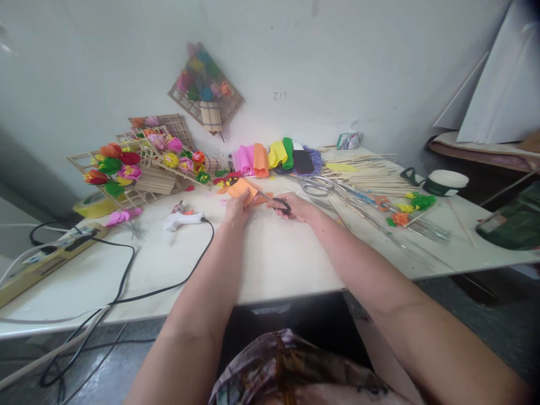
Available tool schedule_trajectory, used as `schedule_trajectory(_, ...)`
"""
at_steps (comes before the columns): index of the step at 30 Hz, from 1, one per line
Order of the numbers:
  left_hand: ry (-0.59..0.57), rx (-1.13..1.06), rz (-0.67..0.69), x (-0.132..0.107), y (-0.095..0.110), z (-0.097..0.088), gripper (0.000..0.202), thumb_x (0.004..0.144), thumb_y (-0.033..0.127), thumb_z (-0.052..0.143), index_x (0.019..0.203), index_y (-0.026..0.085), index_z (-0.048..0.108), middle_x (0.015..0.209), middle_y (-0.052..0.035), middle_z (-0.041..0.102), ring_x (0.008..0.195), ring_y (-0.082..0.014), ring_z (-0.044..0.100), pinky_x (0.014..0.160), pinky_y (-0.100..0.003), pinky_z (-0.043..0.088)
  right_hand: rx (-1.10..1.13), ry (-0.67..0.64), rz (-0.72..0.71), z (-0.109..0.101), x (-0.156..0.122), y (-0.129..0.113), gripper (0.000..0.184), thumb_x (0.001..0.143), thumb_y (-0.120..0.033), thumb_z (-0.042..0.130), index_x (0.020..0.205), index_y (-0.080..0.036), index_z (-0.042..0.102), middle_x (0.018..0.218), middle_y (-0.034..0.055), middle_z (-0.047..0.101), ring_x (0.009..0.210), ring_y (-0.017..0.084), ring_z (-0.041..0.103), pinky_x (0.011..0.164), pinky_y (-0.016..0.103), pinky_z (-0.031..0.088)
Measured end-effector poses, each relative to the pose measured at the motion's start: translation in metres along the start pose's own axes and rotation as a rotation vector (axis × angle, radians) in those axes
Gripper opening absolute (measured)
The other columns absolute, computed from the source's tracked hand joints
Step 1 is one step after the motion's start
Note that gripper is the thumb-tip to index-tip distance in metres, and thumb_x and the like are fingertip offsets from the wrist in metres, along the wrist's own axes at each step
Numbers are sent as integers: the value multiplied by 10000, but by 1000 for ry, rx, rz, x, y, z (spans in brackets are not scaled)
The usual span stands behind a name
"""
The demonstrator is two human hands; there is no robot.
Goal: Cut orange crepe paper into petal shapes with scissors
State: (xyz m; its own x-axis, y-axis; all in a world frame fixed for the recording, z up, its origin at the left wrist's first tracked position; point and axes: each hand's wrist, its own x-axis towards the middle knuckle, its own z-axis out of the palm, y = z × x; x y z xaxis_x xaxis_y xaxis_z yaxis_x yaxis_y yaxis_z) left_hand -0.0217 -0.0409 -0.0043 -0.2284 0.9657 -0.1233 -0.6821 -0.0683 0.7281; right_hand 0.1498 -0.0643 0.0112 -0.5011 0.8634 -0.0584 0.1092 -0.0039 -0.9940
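Note:
A piece of orange crepe paper (242,189) is pinched in my left hand (240,206), over the middle of the table. From the right, my right hand (294,207) grips dark-handled scissors (282,206), whose blades point left at the orange paper. More orange paper (265,198) lies under the blades. Just behind my hands are rolls of crepe paper: pink (243,160), orange (260,160), yellow (277,154) and green (288,153). A dark phone (304,162) rests beside them.
A white glue gun (184,220) with a black cord lies left of my arm, near a power strip (54,260). Paper flowers on wooden lattices (147,180) stand behind it. Thin sticks (371,180), a second pair of scissors (316,185) and a green mug (445,183) are at right.

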Motion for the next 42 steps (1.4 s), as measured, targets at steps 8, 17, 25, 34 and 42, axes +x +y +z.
schedule_trajectory(8,-84,30,6,-6,-1,1,161,742,13,596,874,96,636,879,-95,682,797,-187,672,652,-256,577,3,11,29,-1,3,1,225,810,-349,582,805,-124,578,475,-44,488,333,41,380,309,168,210)
schedule_trajectory(17,-127,58,-4,-7,-1,1,177,740,33,599,897,109,631,890,-73,685,757,-168,672,589,-226,568,12,27,8,1,2,-1,202,794,-319,573,774,-119,594,462,-51,464,336,34,336,315,158,217)
schedule_trajectory(25,-142,80,20,-3,-2,-4,153,753,52,590,886,113,633,873,-72,691,758,-168,670,579,-213,567,44,61,0,3,4,-2,149,757,-257,595,720,-113,596,439,-55,448,339,41,315,301,168,216)
schedule_trajectory(34,-23,68,75,1,-1,-2,157,739,60,619,876,137,626,884,-50,686,843,-186,662,738,-319,573,7,57,1,2,5,1,160,774,-260,594,724,-108,581,420,-66,426,327,34,304,305,161,216)
schedule_trajectory(42,-36,77,104,1,-2,-3,159,709,43,640,839,132,627,833,-45,687,786,-165,660,779,-303,548,9,13,-27,-2,8,10,219,790,-333,599,759,-117,579,453,-56,464,332,35,349,314,158,219)
